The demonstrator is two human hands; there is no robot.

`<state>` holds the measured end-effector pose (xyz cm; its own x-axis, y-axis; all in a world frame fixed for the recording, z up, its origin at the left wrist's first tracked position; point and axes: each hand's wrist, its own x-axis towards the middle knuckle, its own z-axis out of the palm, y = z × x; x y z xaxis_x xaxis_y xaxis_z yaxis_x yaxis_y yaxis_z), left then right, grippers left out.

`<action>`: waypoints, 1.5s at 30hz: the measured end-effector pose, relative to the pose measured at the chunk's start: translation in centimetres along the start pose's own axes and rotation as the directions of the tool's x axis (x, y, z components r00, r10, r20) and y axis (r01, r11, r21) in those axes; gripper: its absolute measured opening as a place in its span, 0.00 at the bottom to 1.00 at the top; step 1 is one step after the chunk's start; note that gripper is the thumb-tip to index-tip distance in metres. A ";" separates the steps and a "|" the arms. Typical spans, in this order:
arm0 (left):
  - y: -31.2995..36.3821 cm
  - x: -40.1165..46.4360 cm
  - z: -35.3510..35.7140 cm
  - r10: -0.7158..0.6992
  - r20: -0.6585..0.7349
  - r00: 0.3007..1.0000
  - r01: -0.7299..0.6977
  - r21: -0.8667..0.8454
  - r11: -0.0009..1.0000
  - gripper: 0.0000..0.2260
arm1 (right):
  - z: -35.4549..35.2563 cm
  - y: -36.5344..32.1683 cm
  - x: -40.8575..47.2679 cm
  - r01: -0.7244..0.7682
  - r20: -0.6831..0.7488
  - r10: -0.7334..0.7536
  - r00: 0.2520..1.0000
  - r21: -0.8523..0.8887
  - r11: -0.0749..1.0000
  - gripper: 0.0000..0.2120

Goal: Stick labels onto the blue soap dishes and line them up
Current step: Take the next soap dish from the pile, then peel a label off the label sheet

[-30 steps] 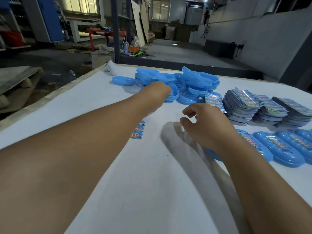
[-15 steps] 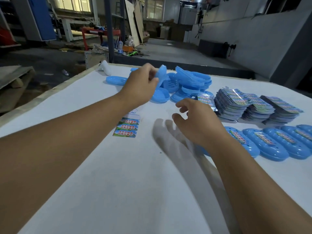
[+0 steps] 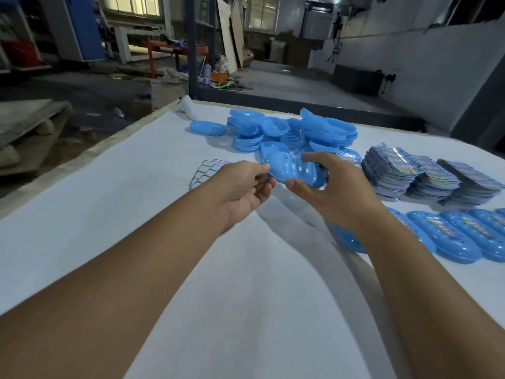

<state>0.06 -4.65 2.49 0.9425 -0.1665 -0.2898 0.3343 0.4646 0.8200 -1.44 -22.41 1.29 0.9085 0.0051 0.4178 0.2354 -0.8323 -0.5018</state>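
At the centre of the frame both hands hold one blue soap dish (image 3: 293, 169) just above the white desk (image 3: 136, 209), its hollow side up; the hollow holds nothing and shows small drain slots. The left hand (image 3: 243, 187) pinches the dish's left end between thumb and curled fingers, palm turned partly up. The right hand (image 3: 328, 187) grips the right end, thumb under the near rim and fingers hooked over the far rim. Both forearms reach in from the bottom corners. Just behind the held dish, in the upper middle, lies a loose pile of dishes (image 3: 295, 132), with a single dish (image 3: 208, 128) lying apart on its left. A label sheet (image 3: 207, 173) lies flat to the left of the left hand. Stacks of labels (image 3: 426, 176) sit at the right, and below them, at the right edge, a row of labelled dishes (image 3: 459, 236) lies side by side.
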 end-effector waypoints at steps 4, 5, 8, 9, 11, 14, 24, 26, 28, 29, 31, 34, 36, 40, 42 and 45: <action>0.1 -0.1 -0.7 0.040 -0.034 0.999 -0.036 0.114 0.993 0.05 | 0.2 0.4 0.2 -0.031 0.116 0.031 0.993 -0.004 1.000 0.36; 0.3 0.0 -1.0 0.083 -0.045 0.996 -0.071 0.214 0.974 0.04 | 0.1 0.5 0.2 -0.033 0.123 0.033 0.992 0.000 0.999 0.36; 0.9 0.2 -2.1 0.361 -0.008 0.932 -0.207 0.807 0.552 0.11 | 0.2 0.5 0.1 -0.026 0.171 0.032 0.985 -0.036 0.999 0.36; 1.0 0.2 -2.4 0.480 0.046 0.876 -0.216 0.927 0.305 0.13 | 0.3 0.5 -0.1 -0.021 0.201 0.032 0.979 -0.058 0.998 0.36; 1.6 -0.1 -2.9 0.626 0.133 0.768 -0.174 0.985 0.004 0.10 | 0.6 0.4 -0.4 -0.005 0.250 0.027 0.968 -0.089 0.996 0.36; 2.7 -0.2 -3.7 0.630 0.084 0.772 -0.038 0.996 -0.085 0.11 | 0.8 0.1 -0.7 0.018 0.284 0.021 0.959 -0.133 0.991 0.35; 3.2 -0.4 -5.1 0.360 0.006 0.933 0.079 0.972 -0.222 0.35 | 0.9 -0.9 -1.1 0.022 0.309 0.023 0.951 -0.141 0.990 0.36; 3.3 -0.2 -5.2 0.349 -0.002 0.937 0.062 0.985 -0.161 0.36 | 0.9 -1.0 -1.0 0.019 0.309 0.025 0.951 -0.137 0.990 0.36; 3.5 -0.2 -5.2 0.331 -0.023 0.943 0.060 0.993 -0.102 0.37 | 0.9 -1.0 -1.0 0.015 0.314 0.028 0.949 -0.132 0.991 0.37; 3.6 -0.2 -5.2 0.326 -0.032 0.945 0.058 0.996 -0.070 0.37 | 0.9 -1.0 -1.0 0.014 0.315 0.029 0.949 -0.132 0.991 0.37; 3.5 0.1 -5.5 0.330 -0.055 0.942 0.041 0.998 0.051 0.36 | 1.0 -1.0 -1.0 0.014 0.313 0.028 0.949 -0.129 0.992 0.37; 3.3 0.8 -5.9 0.325 -0.101 0.940 -0.004 0.952 0.307 0.25 | 1.0 -0.8 -0.9 0.005 0.288 0.025 0.957 -0.101 0.995 0.36; 3.6 1.0 -5.7 0.356 -0.097 0.930 -0.025 0.946 0.324 0.10 | 1.1 -0.7 -0.9 -0.001 0.256 0.020 0.966 -0.075 0.997 0.34; 4.3 0.9 -4.8 0.457 0.015 0.889 -0.222 0.888 0.403 0.07 | 1.3 -1.0 -0.7 0.009 0.047 -0.012 0.999 0.069 0.998 0.20; 4.0 0.4 -4.1 0.470 0.112 0.875 -0.365 0.792 0.489 0.05 | 1.2 -1.6 -0.5 -0.005 -0.027 0.013 1.000 0.267 0.964 0.14; 3.1 -0.2 -3.2 0.421 0.222 0.880 -0.440 0.715 0.543 0.08 | 1.1 -2.6 -0.5 -0.032 -0.021 0.054 0.998 0.579 0.815 0.11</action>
<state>0.95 -0.38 3.49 0.9692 -0.1444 0.1997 -0.2349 -0.2961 0.9258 -2.10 -19.66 1.56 0.9126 -0.0518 0.4055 0.3622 -0.3575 -0.8608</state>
